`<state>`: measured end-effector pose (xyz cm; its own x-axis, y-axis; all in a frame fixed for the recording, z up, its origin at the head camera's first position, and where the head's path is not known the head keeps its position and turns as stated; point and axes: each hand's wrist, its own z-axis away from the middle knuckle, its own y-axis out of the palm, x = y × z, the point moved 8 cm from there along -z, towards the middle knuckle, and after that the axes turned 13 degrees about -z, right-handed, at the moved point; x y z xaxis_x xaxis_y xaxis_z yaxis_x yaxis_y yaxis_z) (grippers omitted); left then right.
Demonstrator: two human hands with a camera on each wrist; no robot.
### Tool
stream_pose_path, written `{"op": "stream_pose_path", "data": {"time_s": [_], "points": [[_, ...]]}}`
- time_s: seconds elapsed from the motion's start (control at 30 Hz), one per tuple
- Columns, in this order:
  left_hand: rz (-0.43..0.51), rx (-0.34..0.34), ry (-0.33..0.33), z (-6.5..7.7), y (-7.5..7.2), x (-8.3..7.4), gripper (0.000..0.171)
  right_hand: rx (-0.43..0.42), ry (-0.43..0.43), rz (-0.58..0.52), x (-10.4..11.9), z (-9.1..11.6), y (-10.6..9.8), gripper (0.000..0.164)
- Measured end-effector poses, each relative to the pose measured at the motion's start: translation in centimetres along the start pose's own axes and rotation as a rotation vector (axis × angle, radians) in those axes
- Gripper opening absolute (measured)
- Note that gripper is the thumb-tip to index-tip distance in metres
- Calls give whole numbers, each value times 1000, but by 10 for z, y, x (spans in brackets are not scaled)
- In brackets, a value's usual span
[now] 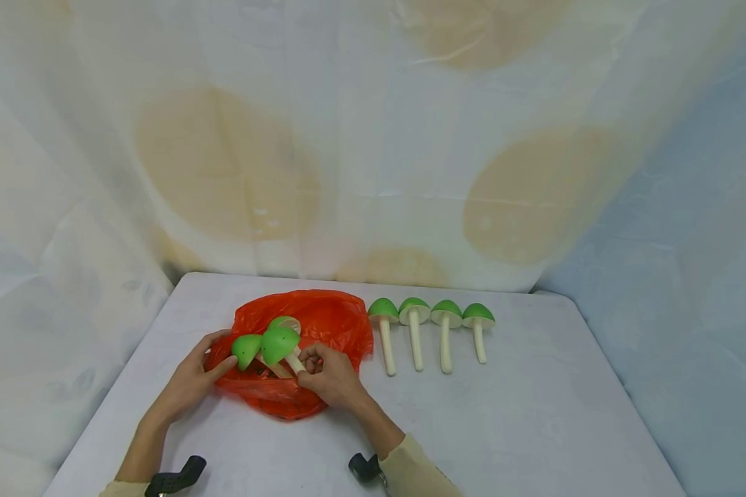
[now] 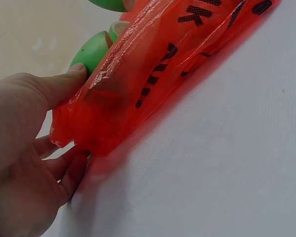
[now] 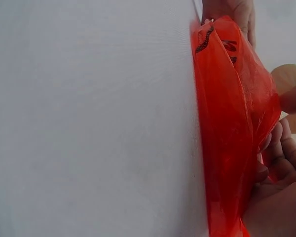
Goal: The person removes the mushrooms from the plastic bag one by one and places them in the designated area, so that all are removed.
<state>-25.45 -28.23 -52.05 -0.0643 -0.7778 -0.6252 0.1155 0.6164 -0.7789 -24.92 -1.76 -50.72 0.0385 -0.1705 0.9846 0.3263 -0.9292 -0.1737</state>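
Note:
A crinkled red plastic bag [image 1: 336, 314] lies with its mouth spread on the table. Inside its opening are several toy mushrooms with green caps and pale stems. My right hand [image 1: 334, 378] pinches the stem of one green-capped mushroom [image 1: 280, 344] over the bag. At the bag's left side, my left hand [image 1: 189, 381] holds the edge between thumb and fingers. In the left wrist view, the thumb tip touches a green cap [image 2: 91, 52], and the fingers curl under the plastic. Dark printing marks the bag's side [image 2: 138, 64]. The right wrist view shows the bag partly hiding the right fingers [image 3: 283, 153].
Right of the bag, several green-capped mushrooms stand out in a row, caps toward the back, the nearest mushroom [image 1: 385, 342] beside the bag's edge and the last mushroom [image 1: 479, 331] farthest right. A white cloth covers the table [image 1: 534, 414]. Patterned sheets [image 1: 379, 172] hang behind it.

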Motion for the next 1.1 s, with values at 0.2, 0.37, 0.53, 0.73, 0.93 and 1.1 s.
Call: {"op": "stream_pose_path", "data": {"time_s": [0.2,0.37,0.53,0.73,0.93,1.1], "points": [[-7,2,2,-1,1,2,73,-23,-4,-33,0,0,-2,18],[-10,2,1,-1,2,3,73,-43,12,-61,-1,0,-3,20],[-2,0,4,-1,2,2,73,-56,26,-71,0,0,-4,22],[-4,-6,9,-1,0,0,71,-59,27,-76,1,0,-5,24],[-6,-4,13,-1,1,1,72,-62,-17,-101,4,0,-7,24],[-5,1,10,-1,1,2,73,-64,-32,-131,6,-1,-11,25]]}}
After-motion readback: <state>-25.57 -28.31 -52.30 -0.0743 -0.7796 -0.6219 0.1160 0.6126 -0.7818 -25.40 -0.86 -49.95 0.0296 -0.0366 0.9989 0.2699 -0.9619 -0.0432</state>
